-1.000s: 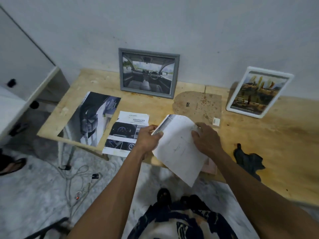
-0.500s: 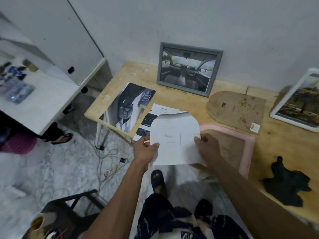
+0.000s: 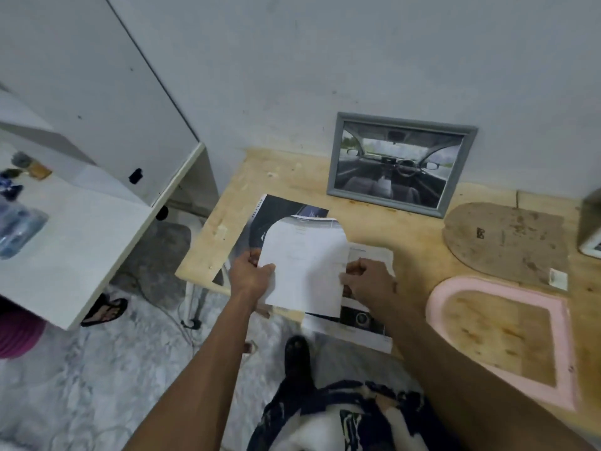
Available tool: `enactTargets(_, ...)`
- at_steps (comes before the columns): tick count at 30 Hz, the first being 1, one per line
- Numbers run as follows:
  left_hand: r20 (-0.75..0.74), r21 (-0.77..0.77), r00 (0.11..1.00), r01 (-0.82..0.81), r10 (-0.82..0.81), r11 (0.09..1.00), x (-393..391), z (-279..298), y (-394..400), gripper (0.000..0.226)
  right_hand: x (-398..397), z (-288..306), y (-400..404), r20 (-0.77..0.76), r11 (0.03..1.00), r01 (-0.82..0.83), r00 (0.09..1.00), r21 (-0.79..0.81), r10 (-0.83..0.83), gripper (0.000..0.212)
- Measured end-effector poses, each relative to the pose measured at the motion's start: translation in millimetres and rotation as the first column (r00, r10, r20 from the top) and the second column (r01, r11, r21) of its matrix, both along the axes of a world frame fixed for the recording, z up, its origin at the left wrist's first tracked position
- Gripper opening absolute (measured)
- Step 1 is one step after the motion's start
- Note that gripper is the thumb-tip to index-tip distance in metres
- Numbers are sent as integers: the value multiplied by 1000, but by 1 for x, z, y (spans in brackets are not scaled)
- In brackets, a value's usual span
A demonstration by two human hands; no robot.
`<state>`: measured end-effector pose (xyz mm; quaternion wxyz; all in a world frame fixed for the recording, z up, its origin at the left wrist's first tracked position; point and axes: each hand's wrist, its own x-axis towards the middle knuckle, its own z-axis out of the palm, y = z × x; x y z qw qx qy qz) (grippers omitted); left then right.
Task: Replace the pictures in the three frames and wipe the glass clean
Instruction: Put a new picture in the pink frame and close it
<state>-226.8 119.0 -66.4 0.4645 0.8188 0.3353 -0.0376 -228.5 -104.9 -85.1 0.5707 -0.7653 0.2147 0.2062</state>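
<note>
Hands both pinch arch-topped white picture sheet [image 3: 304, 265]: left hand [image 3: 250, 275] at its left edge, right hand [image 3: 367, 281] at right, above surface [image 3: 292, 177] edge. Pink frame [image 3: 500, 340] lies face-down right.

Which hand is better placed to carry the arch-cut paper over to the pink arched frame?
Probably the right hand. It pinches the white arch-cut paper's right edge, on the side where the pink arched frame lies. The left hand grips the far edge and would have to cross over.
</note>
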Motion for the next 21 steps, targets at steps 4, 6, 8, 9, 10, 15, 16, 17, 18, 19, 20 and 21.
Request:
enactTargets(4,-54,101,992,120,-115,988,33,-9,59,25,18,-10,60,-48,997,72,996,-39,-74,17)
enactTargets(6,-104,135,981,179,-166,975,47,-16,81,29,30,-16,83,-57,991,113,991,-73,-118,15)
enactTargets(8,-142,153,967,234,-213,960,57,-24,97,35,35,-16,103,-65,984,132,988,-117,-140,15)
enactTargets(9,-164,158,956,267,-241,951,61,-28,104,38,37,-17,110,-58,980,128,989,-150,-138,16)
enactTargets(10,-181,165,944,305,-275,938,65,-33,109,39,40,-19,117,-37,975,118,991,-186,-127,20)
enactTargets(15,-237,176,886,442,-398,880,78,-51,125,38,53,-38,136,-62,951,156,982,-267,-178,17)
enactTargets(16,-249,176,877,459,-412,871,80,-55,127,39,55,-40,138,-58,947,153,983,-283,-176,16)
enactTargets(17,-264,178,867,475,-423,862,81,-58,129,42,56,-39,140,-62,940,147,983,-307,-174,15)
enactTargets(18,-282,186,854,497,-438,848,83,-62,131,45,56,-38,141,-68,935,140,983,-327,-171,14)
enactTargets(19,-304,196,841,515,-448,834,84,-64,132,48,57,-39,141,-75,929,133,983,-345,-169,13)
enactTargets(20,-325,207,830,530,-453,823,84,-66,134,52,57,-39,141,-83,924,125,983,-360,-165,12)
enactTargets(21,-347,218,822,539,-452,814,85,-67,135,54,57,-39,142,-89,920,122,982,-371,-166,10)
